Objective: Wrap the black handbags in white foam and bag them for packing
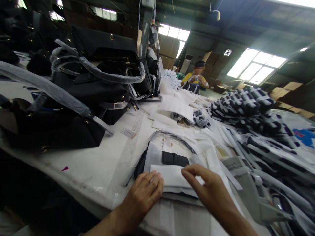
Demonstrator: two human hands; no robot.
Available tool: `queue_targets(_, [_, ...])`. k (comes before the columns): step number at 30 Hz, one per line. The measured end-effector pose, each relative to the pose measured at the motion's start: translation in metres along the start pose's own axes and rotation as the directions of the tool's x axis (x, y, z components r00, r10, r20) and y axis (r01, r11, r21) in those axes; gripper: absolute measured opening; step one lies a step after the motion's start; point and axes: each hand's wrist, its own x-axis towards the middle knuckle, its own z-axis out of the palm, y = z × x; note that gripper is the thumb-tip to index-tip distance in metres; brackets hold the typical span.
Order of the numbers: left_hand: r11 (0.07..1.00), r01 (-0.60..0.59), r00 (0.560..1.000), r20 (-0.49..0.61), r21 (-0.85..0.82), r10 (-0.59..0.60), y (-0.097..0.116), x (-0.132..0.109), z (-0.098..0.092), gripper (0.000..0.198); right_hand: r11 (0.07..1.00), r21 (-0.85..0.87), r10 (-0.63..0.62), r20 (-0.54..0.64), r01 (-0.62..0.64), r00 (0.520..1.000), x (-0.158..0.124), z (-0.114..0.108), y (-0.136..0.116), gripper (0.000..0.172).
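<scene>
In front of me a black handbag [140, 164] lies on the table, partly covered by pale wrapping, its wrapped handle [180, 137] arching away from me. A dark strap tab [175, 159] shows near its top. Across the bag is a white sheet [169, 175], perhaps foam. My left hand [147, 189] rests over the sheet's left side with its fingers laid out flat. At the upper right corner, thumb and forefinger of my right hand [205, 183] are pinched together on the sheet's edge. The bag's lower part is hidden under the layers.
Black handbags [98, 88] with wrapped handles are piled at left. Strapped black bundles [243, 105] and a grey tool-like object [253, 186] lie at right. White sheets [177, 109] and rolled strips [200, 119] lie beyond the bag. A person [195, 78] sits at the far end.
</scene>
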Motion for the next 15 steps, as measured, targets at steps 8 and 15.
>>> queue_targets(8, [1.0,0.008,0.997,-0.075,0.013,-0.007,0.007,-0.001,0.029,0.033,0.848,-0.053,0.519,0.295,-0.528,0.802,0.159,0.04,0.078,0.025])
queue_targets(15, [1.0,0.012,0.998,-0.058,-0.027,-0.013,0.007,-0.005,0.025,0.034,0.832,-0.063,0.544,0.288,-0.552,0.788,0.188,0.079,0.104,0.035])
